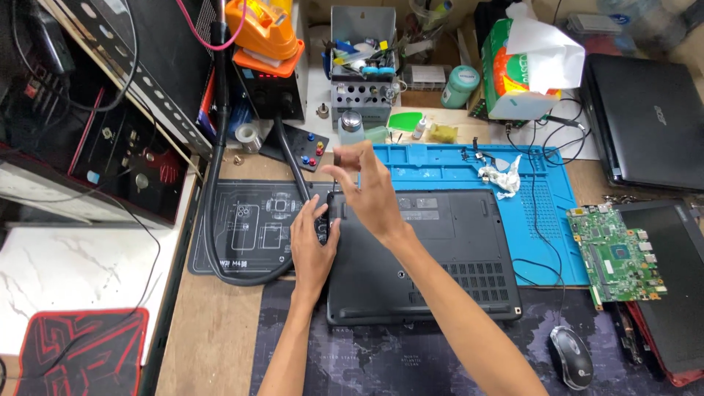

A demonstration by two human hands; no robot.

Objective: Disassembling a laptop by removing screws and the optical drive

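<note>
Cluttered worktop [220, 330] carries an upturned black laptop [433, 257] partly on a blue mat [543, 191]. Left hand [312, 246] rests on its left edge, fingers loosely apart. Right hand [370, 192] hovers above, fingers pinched on a small dark piece [339, 158].

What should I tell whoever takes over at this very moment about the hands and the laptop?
Left hand: pressed flat on the left edge of the upturned black laptop, holding nothing visible.
Right hand: raised above the laptop's upper left corner, thumb and fingers pinched on a small dark piece; what it is cannot be told.
Laptop: bottom cover up, lying across the blue mat and the dark mats.
Nearby: green circuit board at right, mouse in front.
Done or left: bottom cover is still on.
</note>
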